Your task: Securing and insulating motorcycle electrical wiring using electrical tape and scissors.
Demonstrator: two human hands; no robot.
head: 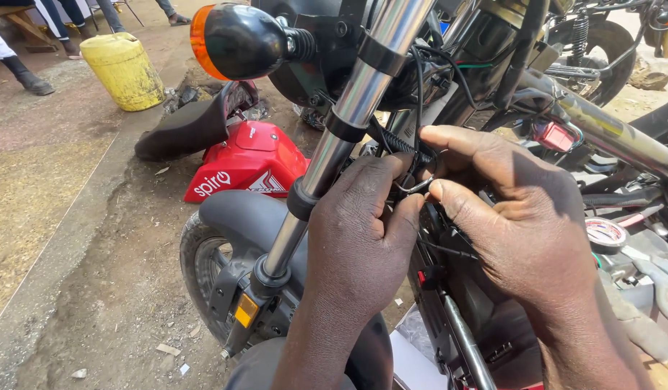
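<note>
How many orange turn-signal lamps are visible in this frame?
1. The orange turn-signal lamp sits at top left, beside the chrome fork tube, above the left hand and right hand. Others may be hidden behind the bike or out of frame.

Yellow jerrycan (pixel 124 70) on ground; red body panel (pixel 249 162) beside black seat (pixel 184 130); orange indicator (pixel 236 40) overhead.

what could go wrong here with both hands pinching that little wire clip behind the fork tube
1. The thin wire clip is held only at the fingertips of the left hand and right hand; it might slip and drop to the gritty dirt ground, where it would be hard to find.
2. The black cables crowd close beside the fingers, so a tug could snag or strain one.
</note>
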